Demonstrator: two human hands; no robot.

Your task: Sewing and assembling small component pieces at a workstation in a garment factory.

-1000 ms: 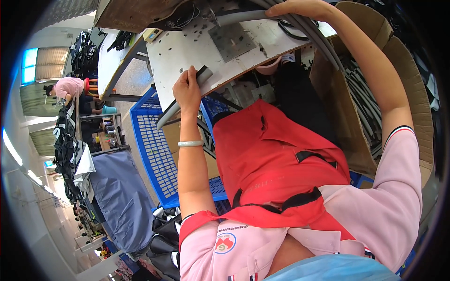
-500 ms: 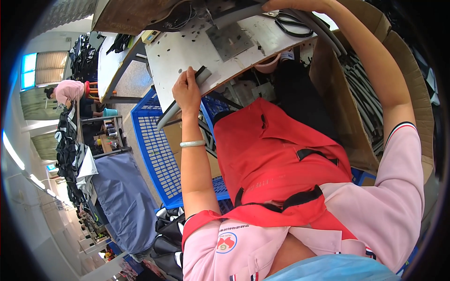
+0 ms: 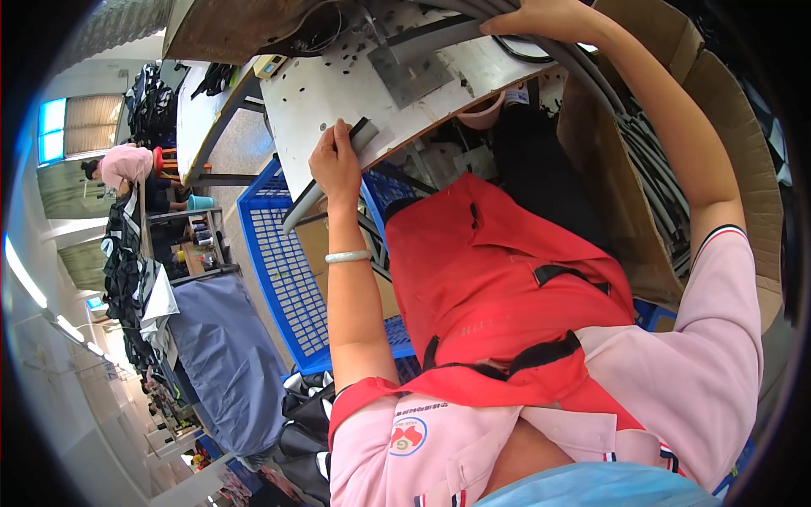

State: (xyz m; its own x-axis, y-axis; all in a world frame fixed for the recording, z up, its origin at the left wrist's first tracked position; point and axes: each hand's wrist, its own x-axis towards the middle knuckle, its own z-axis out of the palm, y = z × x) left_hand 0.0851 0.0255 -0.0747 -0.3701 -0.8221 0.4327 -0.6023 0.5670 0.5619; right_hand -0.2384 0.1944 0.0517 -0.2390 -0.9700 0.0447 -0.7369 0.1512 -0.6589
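My left hand is closed around a short grey strip with a black edge at the table's near-left edge. One end of this strip pokes out above the fingers, and the other hangs over the blue basket. Over at the upper right, my right hand grips a bundle of long grey strips that bend down toward the cardboard box. The end of one grey strip reaches left from my right fingertips over a flat metal plate on the table.
A machine housing overhangs the white table, which is scattered with black scraps. Below the table stands a blue basket. The cardboard box at right holds many grey strips. Another person sits far left.
My right hand has come slightly nearer with the strips, and the strip end now lies lower, over the metal plate's far edge. My left hand has hardly moved.
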